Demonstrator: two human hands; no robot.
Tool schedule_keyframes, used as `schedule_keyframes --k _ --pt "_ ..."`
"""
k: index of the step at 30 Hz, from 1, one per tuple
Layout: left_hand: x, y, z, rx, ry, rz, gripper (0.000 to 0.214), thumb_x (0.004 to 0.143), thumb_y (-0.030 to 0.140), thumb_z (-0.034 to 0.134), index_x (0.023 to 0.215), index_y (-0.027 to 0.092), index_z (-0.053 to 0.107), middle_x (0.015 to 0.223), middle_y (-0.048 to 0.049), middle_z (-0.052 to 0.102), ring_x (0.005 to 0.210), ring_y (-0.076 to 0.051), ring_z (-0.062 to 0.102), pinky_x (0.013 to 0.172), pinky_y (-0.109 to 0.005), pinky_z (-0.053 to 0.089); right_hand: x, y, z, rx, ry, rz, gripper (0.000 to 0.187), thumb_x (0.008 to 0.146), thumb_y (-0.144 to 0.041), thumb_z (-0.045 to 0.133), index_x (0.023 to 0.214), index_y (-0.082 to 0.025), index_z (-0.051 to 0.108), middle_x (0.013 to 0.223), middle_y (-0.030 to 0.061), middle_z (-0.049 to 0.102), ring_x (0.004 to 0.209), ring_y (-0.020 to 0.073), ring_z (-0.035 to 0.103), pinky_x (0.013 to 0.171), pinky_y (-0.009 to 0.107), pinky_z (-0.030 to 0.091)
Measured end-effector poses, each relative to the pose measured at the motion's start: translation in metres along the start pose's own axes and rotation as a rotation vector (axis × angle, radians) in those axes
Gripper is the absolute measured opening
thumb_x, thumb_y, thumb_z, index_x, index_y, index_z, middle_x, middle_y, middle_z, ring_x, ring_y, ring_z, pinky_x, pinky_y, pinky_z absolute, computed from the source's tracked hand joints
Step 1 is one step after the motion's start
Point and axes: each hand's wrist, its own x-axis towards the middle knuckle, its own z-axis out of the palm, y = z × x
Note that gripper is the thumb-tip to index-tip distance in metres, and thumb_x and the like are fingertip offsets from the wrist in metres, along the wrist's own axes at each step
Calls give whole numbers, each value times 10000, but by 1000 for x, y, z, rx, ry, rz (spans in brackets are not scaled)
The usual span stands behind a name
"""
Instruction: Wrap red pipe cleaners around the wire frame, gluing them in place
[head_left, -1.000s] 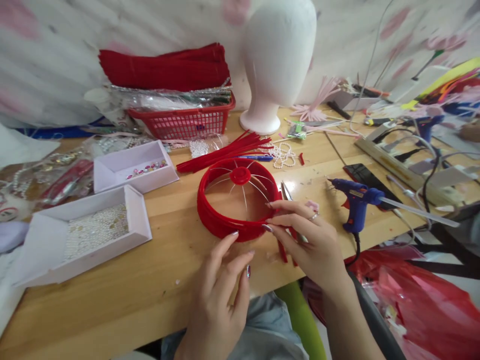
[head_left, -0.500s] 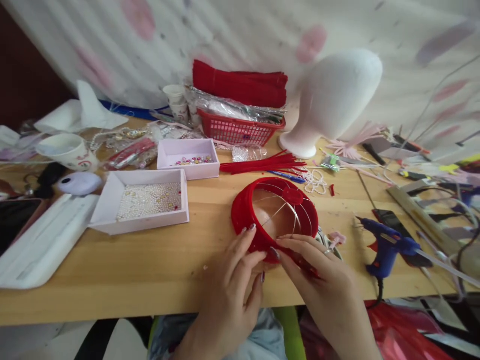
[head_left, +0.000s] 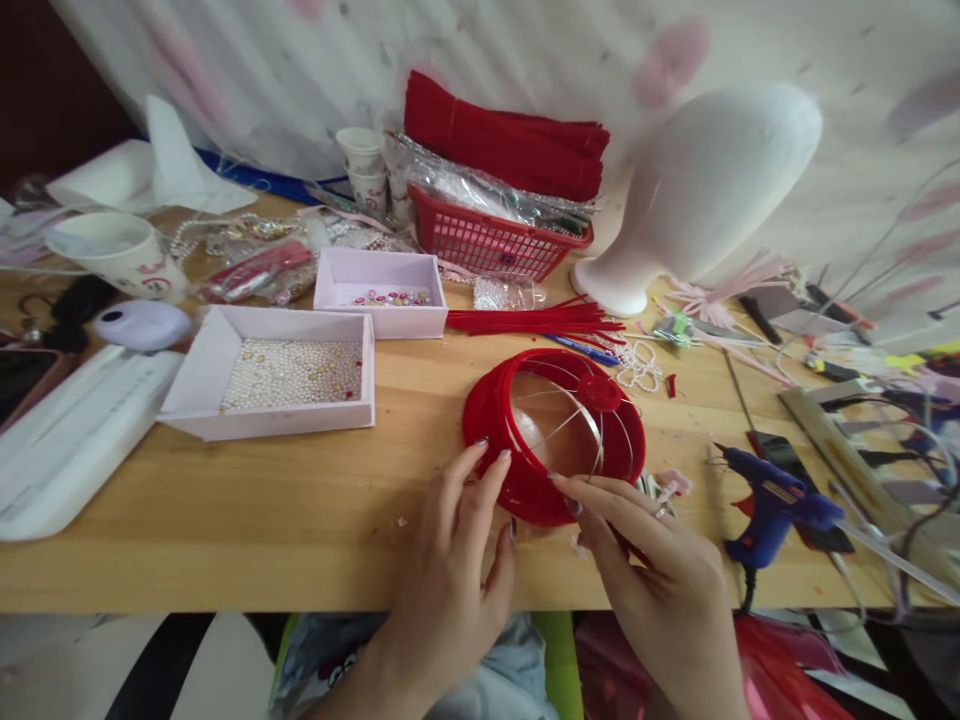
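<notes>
A red velvety round frame (head_left: 491, 400) with thin wires crossing to a small red disc (head_left: 600, 392) lies on the table before me. My left hand (head_left: 461, 540) rests two fingertips against its near left side, fingers apart, not gripping. At the near rim, my right hand (head_left: 637, 560) is closed, thumb and forefinger pinched on a thin red strip. Most of that strip is hidden by the fingers; a bit of red shows below them. Behind the frame lies a bundle of thin red fuzzy stems (head_left: 532, 318).
Left stand a white box of pearl beads (head_left: 270, 425) and a smaller box of gems (head_left: 397, 322). A red basket (head_left: 487, 240) and a white foam head (head_left: 720, 190) stand behind. A blue glue gun (head_left: 772, 500) lies at right, near a phone (head_left: 795, 470).
My left fingers have moved away from the right fingertips and spread along the frame's side. My right hand keeps its pinch at the rim. The camera view has shifted slightly.
</notes>
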Motion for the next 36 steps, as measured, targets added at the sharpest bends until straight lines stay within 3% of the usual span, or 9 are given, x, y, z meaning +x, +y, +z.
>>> schedule_keyframes --k 8,15,26,36 --pt "-1 -3 4 40 13 17 604 971 51 481 1546 207 383 1524 -136 485 1441 -200 482 1137 -336 496 -2 4 3 -1 35 -15 283 926 -100 592 1035 -253 804 975 43 802 790 145 781 607 160 606" --pt "2 -2 4 32 -15 -7 589 982 104 504 1548 206 381 1596 -148 430 1493 -231 430 1169 -403 479 -4 8 3 -9 16 -43 313 931 -91 600 1107 -279 779 1016 39 791 847 153 779 654 173 608" --pt "11 -2 -2 183 -23 18 587 944 51 514 1497 238 447 1592 -195 393 1432 -342 504 1071 -532 559 -4 14 4 -47 -29 -83 313 961 -69 549 1134 -248 739 1045 52 758 842 123 762 651 153 601" --pt "34 4 -11 505 3 208 441 937 -4 466 1329 166 578 1419 -233 590 1227 -376 656 908 -525 643 -3 14 4 -74 -13 -89 283 969 -86 551 1102 -252 738 1015 41 763 855 122 758 692 159 588"
